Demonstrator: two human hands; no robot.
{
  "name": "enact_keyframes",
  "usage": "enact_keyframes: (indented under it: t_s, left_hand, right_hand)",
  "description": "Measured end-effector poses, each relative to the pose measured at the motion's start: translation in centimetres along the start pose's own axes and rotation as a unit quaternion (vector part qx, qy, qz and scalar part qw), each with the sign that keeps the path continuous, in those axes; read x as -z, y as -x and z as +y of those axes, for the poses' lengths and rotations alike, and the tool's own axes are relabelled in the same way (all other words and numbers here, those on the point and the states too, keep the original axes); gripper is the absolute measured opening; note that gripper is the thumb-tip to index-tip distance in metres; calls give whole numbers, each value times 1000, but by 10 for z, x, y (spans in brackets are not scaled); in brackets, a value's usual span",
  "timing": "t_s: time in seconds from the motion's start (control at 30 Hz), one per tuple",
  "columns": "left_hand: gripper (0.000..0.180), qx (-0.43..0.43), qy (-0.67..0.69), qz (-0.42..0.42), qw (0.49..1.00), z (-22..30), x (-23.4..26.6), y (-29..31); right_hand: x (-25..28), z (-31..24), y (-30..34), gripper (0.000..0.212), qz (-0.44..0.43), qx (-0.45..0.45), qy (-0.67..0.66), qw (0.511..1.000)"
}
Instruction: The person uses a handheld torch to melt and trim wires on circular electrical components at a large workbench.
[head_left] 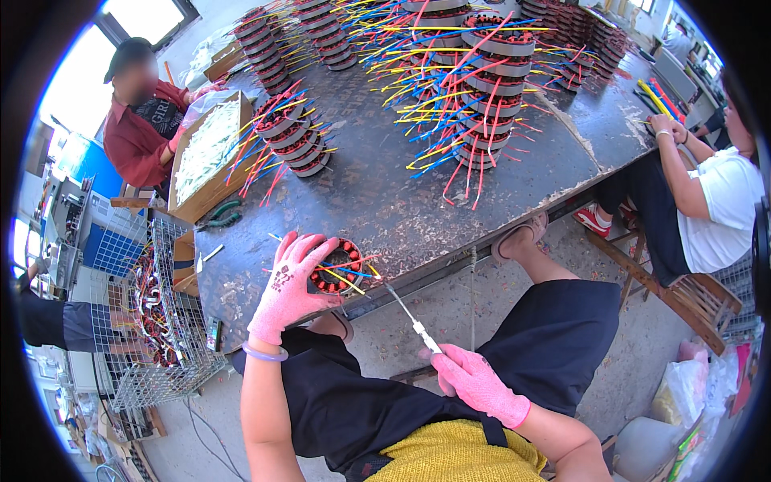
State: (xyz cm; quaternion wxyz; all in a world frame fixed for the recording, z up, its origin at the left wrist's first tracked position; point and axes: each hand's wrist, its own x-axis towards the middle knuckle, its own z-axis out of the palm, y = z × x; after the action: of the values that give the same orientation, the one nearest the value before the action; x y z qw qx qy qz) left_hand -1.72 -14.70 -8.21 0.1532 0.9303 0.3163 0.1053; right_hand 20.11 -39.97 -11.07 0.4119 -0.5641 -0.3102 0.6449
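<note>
The motor stator (336,275), a dark ring wound with red coils and trailing yellow, blue and red leads, sits at the near edge of the worn dark table (385,201), and your left hand (287,289) in its pink glove is closed around the stator's left side, holding it tilted toward you. Just right of the stator and lower, your right hand (474,381) grips the white handle of a thin needle tool (408,315), whose metal tip points up at the stator's rim, very near the leads or perhaps touching them; you cannot tell which. It looks as though you are in the middle of threading or tucking the leads, so the next move calls for a steady left grip and a fine, guided push of the tip between the coils without nicking a wire. Beyond the stator, farther across the table, stand stacks of finished stators (490,72) bristling with coloured wires. Left of the stator a wire basket (161,321) holds more of them, with green pliers (218,215) and a cardboard box (210,157) behind it, and other people sit at the table's far left and right.
</note>
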Motion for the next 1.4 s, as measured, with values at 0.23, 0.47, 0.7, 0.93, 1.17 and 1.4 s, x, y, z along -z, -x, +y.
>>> enact_keyframes:
  t_s: [0.23, 0.47, 0.7, 0.93, 1.17, 1.4]
  left_hand:
    - [96, 15, -3, -5, 1000, 5, 3, 0]
    - [96, -40, -1, 9, 999, 3, 2, -4]
    - [96, -44, -3, 6, 999, -2, 2, -5]
    - [96, -43, 6, 8, 999, -2, 1, -5]
    - [96, -41, 3, 6, 999, -1, 2, -4]
    - [95, -46, 0, 8, 999, -1, 3, -4]
  right_hand:
    - [0, 0, 1, 37, 7, -11, -37, 999]
    - [2, -8, 5, 36, 10, -18, -30, 999]
    - [0, -3, 2, 34, 12, -23, -49, 998]
    - [0, -7, 0, 33, 8, -17, -27, 999]
    - [-1, -10, 0, 33, 12, -33, -32, 999]
    - [-2, -12, 1, 34, 9, -33, -56, 998]
